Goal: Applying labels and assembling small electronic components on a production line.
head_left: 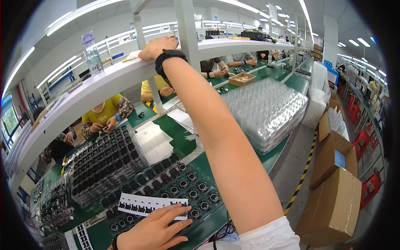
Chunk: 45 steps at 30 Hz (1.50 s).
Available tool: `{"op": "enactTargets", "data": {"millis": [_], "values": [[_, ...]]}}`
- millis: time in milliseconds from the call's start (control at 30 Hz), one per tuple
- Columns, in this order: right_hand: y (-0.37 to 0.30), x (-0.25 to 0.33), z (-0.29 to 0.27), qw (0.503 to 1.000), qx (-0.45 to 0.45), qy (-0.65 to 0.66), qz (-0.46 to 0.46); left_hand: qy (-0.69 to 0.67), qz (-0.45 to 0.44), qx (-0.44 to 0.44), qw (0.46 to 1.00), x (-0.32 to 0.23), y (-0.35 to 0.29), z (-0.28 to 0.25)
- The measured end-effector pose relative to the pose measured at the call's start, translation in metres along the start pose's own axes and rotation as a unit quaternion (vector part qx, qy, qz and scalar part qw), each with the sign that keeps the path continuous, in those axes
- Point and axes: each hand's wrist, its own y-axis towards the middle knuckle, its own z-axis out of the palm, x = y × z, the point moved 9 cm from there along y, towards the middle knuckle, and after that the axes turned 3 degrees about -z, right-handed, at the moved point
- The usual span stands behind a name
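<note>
My left hand (156,229) lies with its fingers spread over the right part of a white strip (137,203) bearing a row of black cut-out shapes. Under that strip is a clear tray (187,182) with rows of small round black parts with metal rings. My right arm stretches up across the view, a black band on its wrist. On the white shelf (112,68), my right hand (160,46) has its fingers bent together beside a shelf post. A bit of orange shows at its fingertips; what they hold, if anything, is hidden.
Stacked trays of black parts (106,162) stand at left, beside white sheets (154,141). A tall stack of clear plastic trays (266,112) sits to the right. Cardboard boxes (333,204) line the floor there. Other people work across the green bench, near a wooden box (241,79).
</note>
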Motion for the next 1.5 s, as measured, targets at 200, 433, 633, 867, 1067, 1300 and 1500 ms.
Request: {"op": "enactTargets", "data": {"millis": [200, 433, 633, 867, 1067, 1300, 1500], "values": [[-0.025, 0.003, -0.011, 0.996, 0.017, 0.084, -0.007, 0.005, -0.004, -0.007, 1.0, -0.002, -0.017, 0.003], [-0.017, -0.031, -0.005, 0.993, 0.03, 0.114, 0.007, -0.042, 0.042, 0.021, 0.998, -0.013, -0.024, 0.028], [-0.027, -0.041, -0.006, 0.967, -0.075, 0.241, -0.039, -0.056, 0.034, 0.035, 0.997, -0.008, -0.035, 0.037], [-0.118, -0.093, -0.013, 0.834, -0.217, 0.47, -0.189, -0.076, -0.001, 0.015, 0.997, -0.012, -0.059, 0.037], [-0.201, -0.103, -0.021, 0.871, -0.312, 0.304, -0.226, -0.074, -0.039, 0.0, 0.997, -0.009, -0.084, 0.037], [-0.271, -0.137, -0.025, 0.891, -0.35, 0.237, -0.165, -0.141, 0.055, 0.034, 0.988, -0.033, -0.084, 0.069], [-0.354, -0.191, -0.021, 0.919, -0.324, 0.217, -0.063, -0.111, 0.072, 0.155, 0.979, -0.026, -0.095, 0.139]]}}
